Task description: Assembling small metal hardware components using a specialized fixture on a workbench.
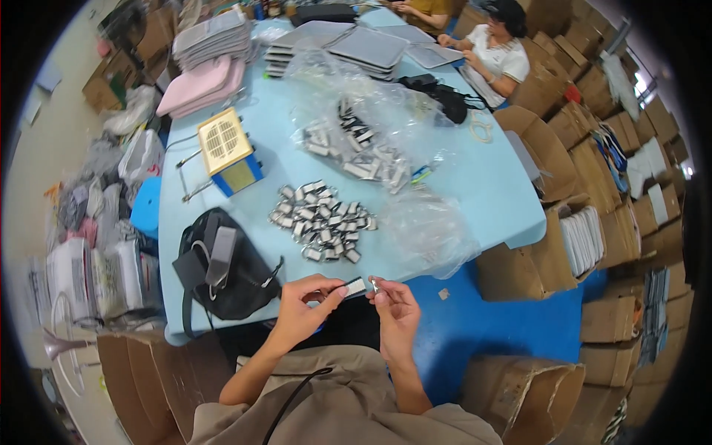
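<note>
Near the table's front edge, my left hand [305,302] pinches a small flat rectangular piece [355,286], white with black edges. Just to its right, my right hand [398,311] is closed on a small shiny metal fitting [374,285], its exact kind too small to make out. Whether the fitting is joined to the rectangular piece, I cannot tell. Beyond my hands lies a pile of similar small black-and-white pieces with metal bits [323,222]. Farther back, more such pieces [363,159] lie in a large clear plastic bag [326,81].
A black bag [256,278] with a power bank [222,252] and cable lies at left, behind it a yellow-and-blue box [233,159]. Grey and pink cases [200,85] are stacked at the back. Two people [497,55] work at the far side. Cardboard boxes [523,393] surround the light-blue table [489,200].
</note>
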Motion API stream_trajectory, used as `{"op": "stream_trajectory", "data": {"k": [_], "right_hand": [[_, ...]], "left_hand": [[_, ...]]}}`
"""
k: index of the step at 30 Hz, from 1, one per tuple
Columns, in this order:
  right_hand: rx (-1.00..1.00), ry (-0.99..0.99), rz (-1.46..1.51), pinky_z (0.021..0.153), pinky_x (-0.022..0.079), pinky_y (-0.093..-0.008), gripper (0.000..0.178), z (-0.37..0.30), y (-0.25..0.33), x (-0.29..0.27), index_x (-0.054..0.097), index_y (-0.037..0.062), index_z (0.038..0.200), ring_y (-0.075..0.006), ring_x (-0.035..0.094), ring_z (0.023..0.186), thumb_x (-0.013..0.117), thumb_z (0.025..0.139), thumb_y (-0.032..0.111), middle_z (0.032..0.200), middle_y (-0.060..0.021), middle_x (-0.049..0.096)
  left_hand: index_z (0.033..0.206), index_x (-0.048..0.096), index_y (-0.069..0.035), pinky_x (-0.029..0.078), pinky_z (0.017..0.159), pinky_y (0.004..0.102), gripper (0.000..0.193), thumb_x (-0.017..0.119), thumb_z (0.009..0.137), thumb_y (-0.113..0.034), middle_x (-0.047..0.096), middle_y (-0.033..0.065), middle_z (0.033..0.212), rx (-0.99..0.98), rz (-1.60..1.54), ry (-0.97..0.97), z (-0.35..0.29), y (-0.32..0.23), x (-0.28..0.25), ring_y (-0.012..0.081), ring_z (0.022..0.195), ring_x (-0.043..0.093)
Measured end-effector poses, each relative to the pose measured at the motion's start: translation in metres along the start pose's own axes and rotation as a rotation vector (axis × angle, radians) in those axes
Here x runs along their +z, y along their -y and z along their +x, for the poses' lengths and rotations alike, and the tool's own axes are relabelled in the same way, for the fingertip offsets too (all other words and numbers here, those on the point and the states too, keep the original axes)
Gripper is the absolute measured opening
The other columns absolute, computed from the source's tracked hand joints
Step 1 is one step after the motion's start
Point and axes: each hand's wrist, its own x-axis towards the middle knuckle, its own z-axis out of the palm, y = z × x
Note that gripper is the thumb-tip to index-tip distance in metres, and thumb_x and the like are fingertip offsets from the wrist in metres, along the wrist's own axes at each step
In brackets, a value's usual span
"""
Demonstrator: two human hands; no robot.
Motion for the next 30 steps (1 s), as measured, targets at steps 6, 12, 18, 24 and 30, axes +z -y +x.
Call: {"op": "stream_trajectory", "data": {"k": [6, 12, 18, 24, 30], "right_hand": [[0.087, 0.208, -0.032, 0.093, 0.055, -0.0304, 0.027, -0.024, -0.020, 0.032, 0.062, -0.0037, 0.123, -0.0161, 0.066, 0.102, 0.068, 0.096, -0.003, 0.125, -0.0175, 0.068], [0.121, 0.344, -0.121, 0.093, 0.054, -0.0295, 0.031, -0.038, -0.024, 0.047, 0.064, -0.0069, 0.124, -0.0166, 0.066, 0.106, 0.068, 0.093, -0.009, 0.123, -0.0161, 0.069], [0.087, 0.451, -0.241, 0.094, 0.055, -0.0290, 0.034, -0.043, -0.029, 0.048, 0.065, -0.0051, 0.124, -0.0177, 0.067, 0.107, 0.071, 0.090, -0.011, 0.122, -0.0148, 0.069], [0.103, 0.442, -0.223, 0.085, 0.059, -0.0297, 0.022, -0.041, -0.029, 0.050, 0.072, -0.0076, 0.112, -0.0198, 0.070, 0.100, 0.070, 0.091, -0.011, 0.115, -0.0171, 0.070], [-0.087, 0.268, -0.381, 0.082, 0.059, -0.0275, 0.019, -0.049, -0.040, 0.058, 0.073, -0.0086, 0.110, -0.0183, 0.070, 0.093, 0.068, 0.092, -0.011, 0.113, -0.0173, 0.071]], "left_hand": [[0.105, 0.076, 0.005, 0.048, 0.059, 0.0209, 0.016, 0.076, 0.092, -0.004, 0.068, 0.0042, 0.083, -0.015, -0.040, -0.124, -0.043, 0.012, -0.032, 0.0047, 0.068, 0.058], [0.105, 0.076, 0.005, 0.047, 0.063, 0.0200, 0.016, 0.077, 0.090, -0.001, 0.069, 0.0050, 0.088, -0.061, -0.006, -0.114, -0.071, 0.017, -0.058, 0.0047, 0.074, 0.059], [0.102, 0.076, 0.003, 0.044, 0.060, 0.0176, 0.015, 0.079, 0.089, -0.005, 0.071, 0.0030, 0.088, -0.050, -0.043, -0.114, -0.079, 0.024, -0.059, 0.0019, 0.071, 0.058], [0.098, 0.075, 0.002, 0.048, 0.062, 0.0193, 0.014, 0.081, 0.087, -0.003, 0.071, 0.0064, 0.100, 0.033, -0.089, -0.287, -0.079, 0.043, -0.055, 0.0038, 0.075, 0.062], [0.102, 0.074, 0.006, 0.055, 0.074, 0.0228, 0.013, 0.076, 0.090, 0.001, 0.065, 0.0129, 0.119, 0.056, -0.144, -0.445, -0.077, 0.052, -0.037, 0.0104, 0.089, 0.066]]}}
